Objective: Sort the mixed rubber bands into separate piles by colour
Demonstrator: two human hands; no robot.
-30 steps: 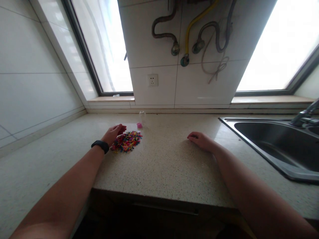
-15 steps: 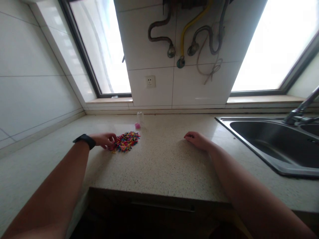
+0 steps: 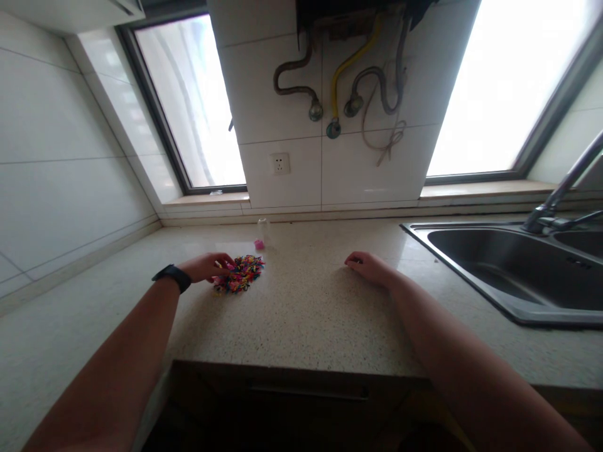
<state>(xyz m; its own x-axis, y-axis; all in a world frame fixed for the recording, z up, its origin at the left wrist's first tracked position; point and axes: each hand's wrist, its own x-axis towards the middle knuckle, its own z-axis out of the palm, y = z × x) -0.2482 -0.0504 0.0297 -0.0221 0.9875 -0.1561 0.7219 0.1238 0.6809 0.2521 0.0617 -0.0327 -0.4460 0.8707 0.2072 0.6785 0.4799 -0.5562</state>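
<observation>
My left hand, with a dark watch band on its wrist, reaches over the left side of a pile of small multicoloured rubber bands. Its bent fingers are apart and touch the bands; some of the pile is hidden beneath them. Just behind the pile lies a small pink object, beside a clear plastic bottle or jar. My right hand rests on the pale speckled countertop to the right, its fingers curled closed, with nothing visible in them.
A steel sink with a faucet is set in the counter at right. The tiled wall behind carries a socket and pipes with valves. The counter's front edge runs above a dark cabinet.
My left hand has moved right and further over the rubber band pile. The right hand stays curled in about the same spot. The view has tilted up slightly.
</observation>
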